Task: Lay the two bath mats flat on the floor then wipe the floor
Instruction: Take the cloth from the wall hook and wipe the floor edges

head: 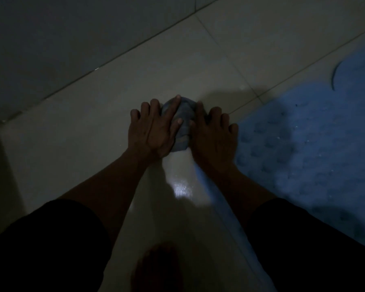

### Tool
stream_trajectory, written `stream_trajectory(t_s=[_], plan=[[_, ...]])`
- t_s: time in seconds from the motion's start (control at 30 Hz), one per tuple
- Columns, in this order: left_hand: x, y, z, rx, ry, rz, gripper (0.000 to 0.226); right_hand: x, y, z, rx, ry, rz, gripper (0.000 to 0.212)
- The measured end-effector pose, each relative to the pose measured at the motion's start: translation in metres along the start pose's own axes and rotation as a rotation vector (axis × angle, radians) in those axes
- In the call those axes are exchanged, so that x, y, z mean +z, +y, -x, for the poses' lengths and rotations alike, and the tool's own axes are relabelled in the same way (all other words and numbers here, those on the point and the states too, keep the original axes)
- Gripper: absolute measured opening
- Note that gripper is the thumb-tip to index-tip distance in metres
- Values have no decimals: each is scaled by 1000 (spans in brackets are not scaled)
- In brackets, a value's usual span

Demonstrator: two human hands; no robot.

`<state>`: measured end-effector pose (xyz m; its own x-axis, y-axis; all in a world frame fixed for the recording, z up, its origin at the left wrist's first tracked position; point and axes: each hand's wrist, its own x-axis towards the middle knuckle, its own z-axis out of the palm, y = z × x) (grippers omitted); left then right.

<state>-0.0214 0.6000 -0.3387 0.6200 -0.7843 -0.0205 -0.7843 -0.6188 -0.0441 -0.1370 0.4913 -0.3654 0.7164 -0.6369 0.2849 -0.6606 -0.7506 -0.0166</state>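
While mat [316, 131] lies flat, hands press cloth [182, 125].

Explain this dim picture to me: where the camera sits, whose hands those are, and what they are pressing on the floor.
There is no machine here. The single picture comes from a camera worn on a person's head, looking down at their own bare arms. The left hand and right hand press a small bunched blue-grey cloth against the pale tiled floor, which fits wiping. A wet-looking shine lies just behind the cloth. To the right, a blue bath mat with a bumpy surface lies flat. Only one mat is in view. The dark shapes at the bottom are probably the person's clothed legs; the light is too low to tell.
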Motion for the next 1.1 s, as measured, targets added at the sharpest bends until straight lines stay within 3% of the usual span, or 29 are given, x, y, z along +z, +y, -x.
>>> stream_trajectory(t_s=[0.6, 0.77, 1.1], plan=[[-2, 61, -138, 285, 4, 45, 59, 14, 82, -73, 220, -13, 101, 48], [1, 71, -155, 342, 84, 18, 57, 18, 91, -82, 282, -24, 108, 48], [-4, 89, -176, 368, 45, -10, 57, 23, 102, -94, 382, -5, 77, 47]])
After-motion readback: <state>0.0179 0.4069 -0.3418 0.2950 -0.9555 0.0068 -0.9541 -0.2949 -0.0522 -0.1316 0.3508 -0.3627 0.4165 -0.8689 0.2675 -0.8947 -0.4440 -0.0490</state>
